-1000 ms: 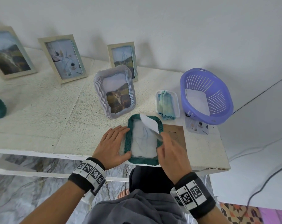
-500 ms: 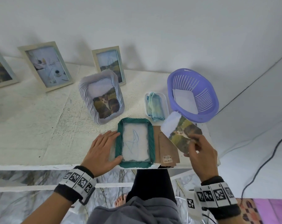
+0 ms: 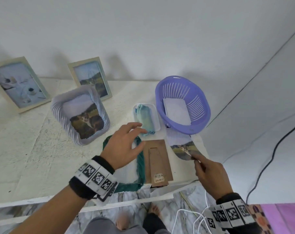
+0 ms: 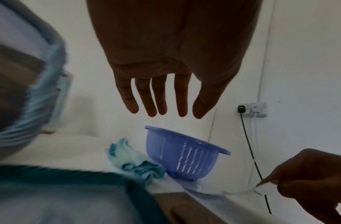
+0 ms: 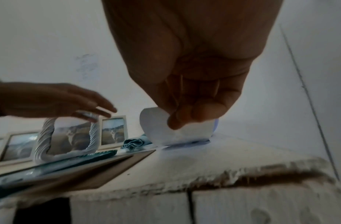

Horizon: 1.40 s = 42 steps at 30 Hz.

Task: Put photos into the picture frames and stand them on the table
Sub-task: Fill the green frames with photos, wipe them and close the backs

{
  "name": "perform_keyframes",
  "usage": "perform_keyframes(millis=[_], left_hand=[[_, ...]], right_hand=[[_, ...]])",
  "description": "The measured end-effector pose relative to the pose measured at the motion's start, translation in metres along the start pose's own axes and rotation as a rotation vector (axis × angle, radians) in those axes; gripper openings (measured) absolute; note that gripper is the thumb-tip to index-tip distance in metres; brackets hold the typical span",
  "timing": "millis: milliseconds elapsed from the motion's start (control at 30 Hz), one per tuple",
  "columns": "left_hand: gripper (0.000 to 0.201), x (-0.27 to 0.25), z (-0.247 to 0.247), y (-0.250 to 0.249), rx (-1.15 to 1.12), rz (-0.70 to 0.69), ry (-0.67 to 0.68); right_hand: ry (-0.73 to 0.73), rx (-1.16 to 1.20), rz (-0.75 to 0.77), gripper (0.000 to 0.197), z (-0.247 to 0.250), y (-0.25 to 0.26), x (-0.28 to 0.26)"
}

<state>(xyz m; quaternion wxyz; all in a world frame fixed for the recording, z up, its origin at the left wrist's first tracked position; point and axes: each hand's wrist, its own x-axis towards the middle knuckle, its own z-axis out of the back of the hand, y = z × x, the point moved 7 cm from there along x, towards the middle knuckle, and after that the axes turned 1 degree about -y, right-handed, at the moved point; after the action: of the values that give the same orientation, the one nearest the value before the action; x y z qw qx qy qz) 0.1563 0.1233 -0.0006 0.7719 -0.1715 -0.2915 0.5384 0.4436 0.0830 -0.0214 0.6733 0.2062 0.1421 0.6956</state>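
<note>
A green-rimmed picture frame point(image 3: 140, 163) lies flat at the table's front edge, its brown backing board point(image 3: 158, 162) beside it on the right. My left hand point(image 3: 140, 137) hovers open above the frame's upper part, fingers spread point(image 4: 158, 104), touching nothing. Right of the board, my right hand point(image 3: 194, 157) pinches the near corner of a cat photo point(image 3: 182, 145). The photo curls point(image 5: 185, 133) with its far end down on the table in front of the basket. A white twisted frame point(image 3: 81, 115) with a cat photo stands behind the green frame.
A purple basket point(image 3: 182, 105) holding white sheets stands at the back right. A small white tray point(image 3: 156, 119) with a blue cloth point(image 3: 146, 118) sits left of it. Two pale frames point(image 3: 19, 83) point(image 3: 91, 76) stand by the wall. The table's right edge is close to the photo.
My left hand has lifted off the green frame and moved up and right over it. My right hand has carried the photo right and lowered it to the table by the basket.
</note>
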Motion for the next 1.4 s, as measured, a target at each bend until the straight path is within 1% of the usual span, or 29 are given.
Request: perform_keyframes(millis=[67,133,233,300,333,433,500,533,600,633,700,767,833,900,1000,1100,1167,1233,1300,1333,1400], left_hand=[[0.048,0.026,-0.012,-0.016,0.045,-0.01,0.045],[0.055,0.05,-0.025,-0.027,0.09,0.01,0.118],[0.051,0.081,-0.047,-0.038,0.218,0.027,0.211],[0.05,0.093,-0.061,-0.04,0.297,0.062,0.27],[0.047,0.098,-0.066,-0.039,0.325,0.083,0.284],[0.034,0.107,-0.072,-0.036,0.316,0.09,0.246],[0.033,0.112,-0.067,-0.036,0.261,0.049,0.205],[0.037,0.114,-0.062,-0.036,0.235,0.039,0.191],[0.043,0.12,-0.055,-0.034,0.2,0.047,0.18],[0.042,0.123,-0.051,-0.034,0.189,0.056,0.173],[0.035,0.127,-0.047,-0.034,0.179,0.065,0.155],[0.036,0.127,-0.046,-0.037,0.178,0.066,0.144],[0.045,0.125,-0.047,-0.039,0.177,0.065,0.133],[0.049,0.121,-0.05,-0.039,0.184,0.055,0.119],[0.045,0.113,-0.058,-0.037,0.226,0.037,0.122],[0.041,0.103,-0.067,-0.034,0.257,0.028,0.121],[0.04,0.098,-0.071,-0.031,0.251,0.042,0.113],[0.04,0.096,-0.073,-0.029,0.226,0.056,0.102],[0.042,0.096,-0.073,-0.029,0.198,0.065,0.094],[0.042,0.096,-0.072,-0.03,0.184,0.068,0.091],[0.044,0.095,-0.072,-0.029,0.16,0.072,0.086]], right_hand=[[0.052,-0.13,0.065,0.023,0.003,0.002,0.007],[0.118,-0.213,0.143,0.023,0.005,0.008,0.013],[0.221,-0.306,0.229,0.03,0.005,0.009,0.023],[0.235,-0.295,0.265,0.03,0.007,0.006,0.029],[0.236,-0.293,0.29,0.029,0.008,0.003,0.032],[0.268,-0.267,0.334,0.016,0.004,-0.004,0.041],[0.266,-0.252,0.36,0.008,0.003,-0.008,0.049],[0.286,-0.26,0.375,0.011,0.0,-0.009,0.053],[0.382,-0.286,0.38,0.021,-0.011,-0.012,0.066],[0.438,-0.277,0.361,0.026,-0.017,-0.015,0.074],[0.487,-0.279,0.345,0.033,-0.025,-0.017,0.088],[0.494,-0.324,0.376,0.034,-0.03,-0.015,0.101],[0.485,-0.362,0.403,0.034,-0.034,-0.014,0.11],[0.474,-0.379,0.412,0.034,-0.038,-0.015,0.115],[0.496,-0.369,0.413,0.031,-0.043,-0.016,0.116],[0.507,-0.318,0.435,0.026,-0.037,-0.016,0.111],[0.524,-0.231,0.428,0.023,-0.029,-0.019,0.108],[0.541,-0.18,0.378,0.025,-0.016,-0.03,0.106],[0.537,-0.243,0.318,0.026,0.002,-0.048,0.109],[0.512,-0.302,0.279,0.026,0.015,-0.056,0.115],[0.394,-0.372,0.227,0.025,0.049,-0.06,0.135]])
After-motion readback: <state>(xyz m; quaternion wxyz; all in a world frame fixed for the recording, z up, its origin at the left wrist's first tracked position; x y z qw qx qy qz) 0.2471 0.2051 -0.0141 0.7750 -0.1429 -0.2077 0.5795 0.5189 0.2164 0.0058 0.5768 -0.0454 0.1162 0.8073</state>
